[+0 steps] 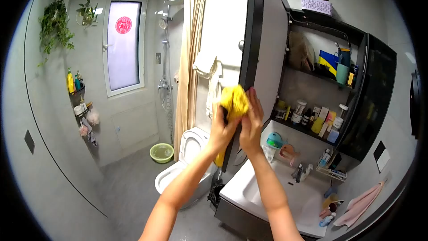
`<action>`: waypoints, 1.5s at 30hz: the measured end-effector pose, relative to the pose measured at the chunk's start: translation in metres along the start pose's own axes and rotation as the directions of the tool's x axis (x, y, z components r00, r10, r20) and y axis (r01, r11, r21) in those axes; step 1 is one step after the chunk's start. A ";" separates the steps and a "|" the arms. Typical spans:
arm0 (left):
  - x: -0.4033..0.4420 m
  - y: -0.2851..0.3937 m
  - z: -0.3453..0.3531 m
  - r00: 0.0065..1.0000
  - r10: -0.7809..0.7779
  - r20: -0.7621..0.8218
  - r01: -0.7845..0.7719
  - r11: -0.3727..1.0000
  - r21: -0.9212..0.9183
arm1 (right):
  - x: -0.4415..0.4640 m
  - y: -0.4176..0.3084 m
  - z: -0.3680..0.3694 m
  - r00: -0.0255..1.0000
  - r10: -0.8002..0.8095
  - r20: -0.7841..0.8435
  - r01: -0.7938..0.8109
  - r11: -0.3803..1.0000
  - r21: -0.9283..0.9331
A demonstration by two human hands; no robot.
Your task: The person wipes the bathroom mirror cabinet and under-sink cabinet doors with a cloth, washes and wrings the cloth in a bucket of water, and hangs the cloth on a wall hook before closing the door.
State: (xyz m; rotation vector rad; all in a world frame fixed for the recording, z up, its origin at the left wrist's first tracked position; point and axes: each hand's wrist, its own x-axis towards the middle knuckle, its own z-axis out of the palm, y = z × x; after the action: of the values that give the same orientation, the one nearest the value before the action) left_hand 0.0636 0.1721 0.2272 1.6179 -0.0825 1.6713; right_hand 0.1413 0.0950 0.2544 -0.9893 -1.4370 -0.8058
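Note:
A bunched yellow cloth [235, 100] is up in front of the black-edged cabinet door [255, 31], which stands swung open. My left hand [222, 128] is closed on the cloth from the left and below. Something small and dark shows between that hand and the cloth; I cannot make out what it is. My right hand [252, 122] is beside the cloth's right side, its fingers stretched upward along the door. Whether its palm touches the door or the cloth is hidden.
Right of the door, the open cabinet's shelves [307, 72] hold bottles and boxes, above a white sink [256, 192] with a faucet [298, 172]. Behind my left arm is a toilet [168, 179] with its lid up. A green basin [162, 152] sits on the floor by the beige curtain [189, 62].

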 end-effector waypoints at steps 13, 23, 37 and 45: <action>0.000 0.035 -0.007 0.958 0.285 -0.032 -0.229 0.829 0.510 | -0.021 0.004 -0.012 0.982 0.015 0.187 -0.047 0.984 0.169; -0.217 -0.045 -0.051 0.988 -0.150 -0.025 0.136 0.798 0.587 | -0.153 -0.008 -0.028 0.870 0.143 0.472 -0.239 0.959 0.150; -0.085 0.073 -0.002 0.981 -0.047 0.186 0.027 0.993 0.112 | -0.097 -0.047 -0.033 0.991 0.100 -0.092 -0.089 0.989 0.115; -0.074 0.016 -0.039 0.999 -0.035 0.030 0.006 0.751 0.660 | 0.103 -0.019 0.015 0.971 -0.042 -0.236 0.012 0.992 -0.127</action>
State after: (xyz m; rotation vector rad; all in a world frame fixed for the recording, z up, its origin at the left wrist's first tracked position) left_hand 0.0137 0.1473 0.1636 2.1538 0.5775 1.7536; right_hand 0.1188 0.1132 0.3559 -0.9335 -1.2073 -1.0094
